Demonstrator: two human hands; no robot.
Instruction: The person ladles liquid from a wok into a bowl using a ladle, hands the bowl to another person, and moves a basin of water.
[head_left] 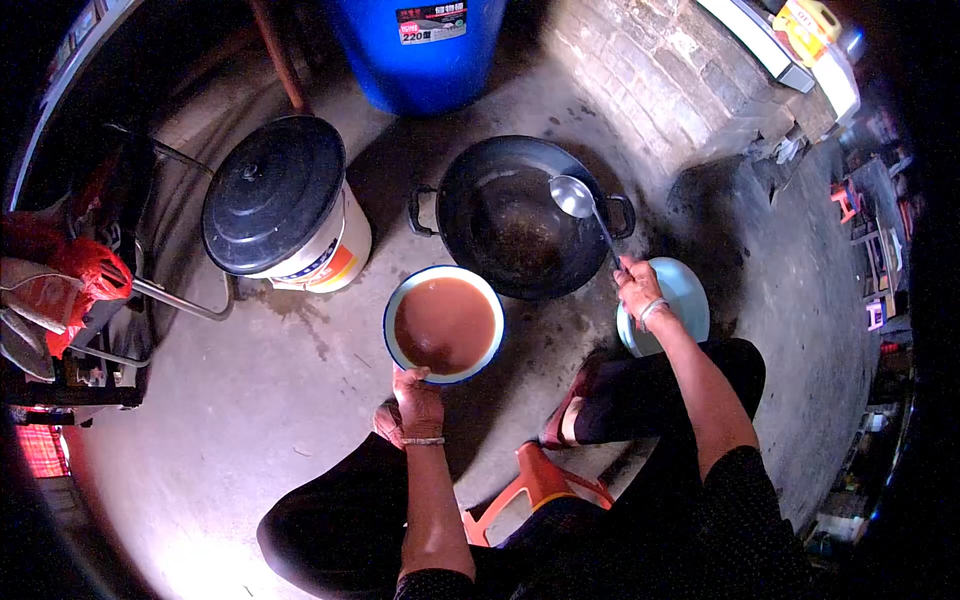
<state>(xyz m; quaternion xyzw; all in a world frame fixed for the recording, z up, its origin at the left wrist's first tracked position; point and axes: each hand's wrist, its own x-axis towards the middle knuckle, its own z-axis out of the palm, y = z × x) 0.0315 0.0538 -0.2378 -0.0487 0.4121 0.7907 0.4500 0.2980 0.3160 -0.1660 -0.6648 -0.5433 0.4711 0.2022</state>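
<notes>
Gripping the bowl [446, 272] by its rim near the wok [510, 235], my left hand [418, 404] risks spilling brown liquid [445, 314] if this one-sided hold tips; my right hand [638, 287] clasps the ladle [572, 197] over the wok.

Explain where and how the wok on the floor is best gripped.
Take the wok by its left loop and right loop, coming from both sides; they jut from opposite edges of the round rim, so this should keep it level.
</notes>
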